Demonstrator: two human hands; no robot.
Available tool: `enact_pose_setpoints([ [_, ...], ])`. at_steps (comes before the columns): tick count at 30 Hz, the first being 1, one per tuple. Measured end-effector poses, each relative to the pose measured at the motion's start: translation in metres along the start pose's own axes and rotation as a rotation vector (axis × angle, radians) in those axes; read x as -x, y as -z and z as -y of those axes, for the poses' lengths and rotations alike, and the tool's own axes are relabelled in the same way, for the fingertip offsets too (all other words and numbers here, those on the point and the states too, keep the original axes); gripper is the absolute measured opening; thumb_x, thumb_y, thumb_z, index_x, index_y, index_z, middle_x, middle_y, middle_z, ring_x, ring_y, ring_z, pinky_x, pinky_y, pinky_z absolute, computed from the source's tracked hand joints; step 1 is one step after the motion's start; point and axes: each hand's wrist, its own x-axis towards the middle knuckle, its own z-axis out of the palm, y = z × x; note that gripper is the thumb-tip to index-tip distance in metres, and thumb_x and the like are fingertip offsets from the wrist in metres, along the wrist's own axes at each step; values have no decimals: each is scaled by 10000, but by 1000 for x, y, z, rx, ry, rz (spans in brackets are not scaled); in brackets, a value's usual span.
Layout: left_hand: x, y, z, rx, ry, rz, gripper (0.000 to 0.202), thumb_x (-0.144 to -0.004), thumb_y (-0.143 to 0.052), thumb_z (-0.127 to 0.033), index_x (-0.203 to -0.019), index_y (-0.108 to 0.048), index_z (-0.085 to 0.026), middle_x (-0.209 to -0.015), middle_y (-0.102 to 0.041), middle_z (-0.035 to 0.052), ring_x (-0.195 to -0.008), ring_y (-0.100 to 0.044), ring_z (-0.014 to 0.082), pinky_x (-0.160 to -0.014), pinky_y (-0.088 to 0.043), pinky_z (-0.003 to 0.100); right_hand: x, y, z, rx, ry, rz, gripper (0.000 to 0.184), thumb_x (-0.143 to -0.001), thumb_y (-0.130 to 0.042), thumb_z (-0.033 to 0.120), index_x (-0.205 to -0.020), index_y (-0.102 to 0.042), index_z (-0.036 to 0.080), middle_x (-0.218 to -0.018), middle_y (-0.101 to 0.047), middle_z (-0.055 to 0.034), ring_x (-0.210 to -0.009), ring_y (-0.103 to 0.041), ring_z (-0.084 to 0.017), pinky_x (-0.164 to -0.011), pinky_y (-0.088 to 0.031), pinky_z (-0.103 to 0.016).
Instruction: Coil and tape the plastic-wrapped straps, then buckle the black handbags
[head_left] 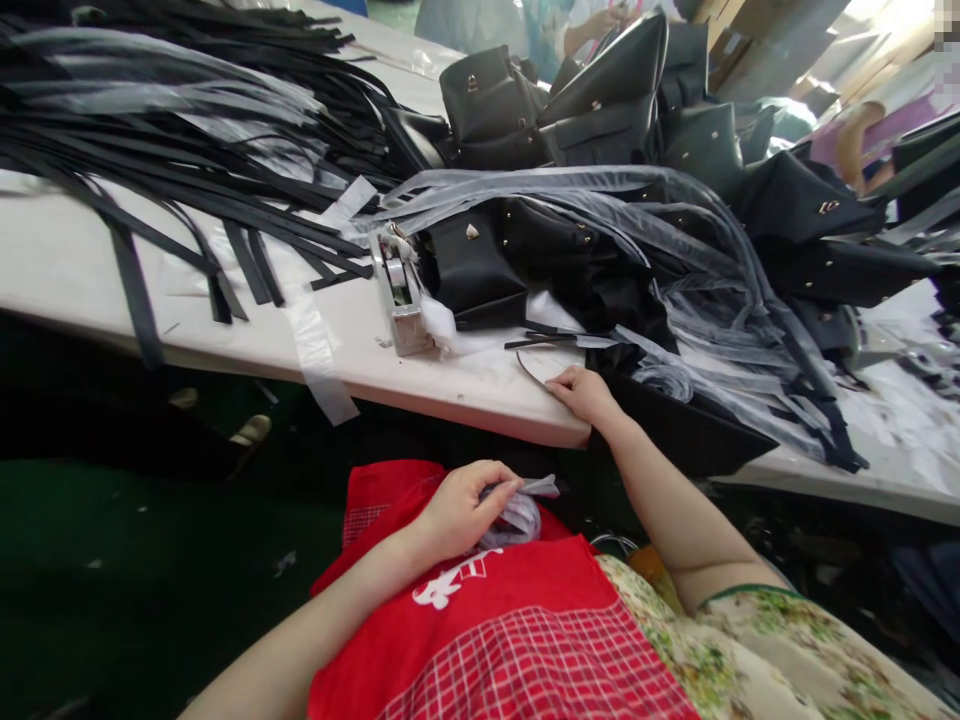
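Note:
Above the red apron [465, 580], my left hand [469, 505] closes round a loosely rolled bundle of translucent plastic strip [519, 518], one end sticking out to the right. My right hand [589, 395] is at the front edge of the white table [480, 385]. Its thumb and fingers pinch the end of a thin, dark, curved strip-like piece [534, 371]; its exact kind is unclear. Just beyond lie narrow black strips [551, 338] and a black bag [480, 265]. A metal-framed tape dispenser [401, 300] stands to the left of these.
Long black straps [187, 200] are heaped at the left, some hanging over the edge beside a clear plastic strip [319, 355]. Several black bags [600, 120] crowd the back. Long translucent strips [720, 230] lie across the right side. Other people are partly visible behind the table.

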Motion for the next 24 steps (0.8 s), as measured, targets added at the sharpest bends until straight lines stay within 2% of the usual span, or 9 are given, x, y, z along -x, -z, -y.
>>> enact_pose_setpoints([
  [4,0,0,1,-12,-24,-8,255,-932,-501,-348,-857,-686,-189,-836,-694,17,-791,-635,151,-722,-472,231,-8,5,-2,-48,-28,45,138,-774,-698,298,-792,-791,198,-791,-732,-58,-739,-647,-208,-678,-450,-292],
  [7,1,0,3,-11,-28,-15,252,-936,-498,-349,-867,-684,-194,-840,-694,12,-789,-634,148,-723,-472,232,-6,1,-4,-95,-61,29,151,-784,-687,305,-810,-788,195,-805,-739,-58,-749,-661,-203,-669,-464,-282],
  [15,-1,0,6,-1,-42,-14,243,-932,-505,-348,-845,-673,-196,-825,-689,5,-777,-629,143,-717,-461,229,7,-12,-4,-152,-146,-98,208,-831,-617,323,-841,-774,186,-905,-739,-82,-915,-656,-226,-811,-485,-309],
  [19,-1,1,5,0,-55,-3,248,-931,-500,-345,-839,-674,-194,-829,-686,12,-783,-624,149,-715,-459,234,1,-6,-3,-162,-188,-36,208,-806,-643,335,-826,-778,179,-858,-747,-75,-816,-665,-218,-703,-486,-285],
  [24,0,2,4,17,-57,5,240,-931,-497,-335,-845,-670,-193,-838,-680,13,-791,-622,152,-724,-459,236,-12,10,-4,-148,-189,112,276,-772,-675,413,-810,-785,162,-650,-710,-30,-572,-596,-160,-512,-407,-244],
])
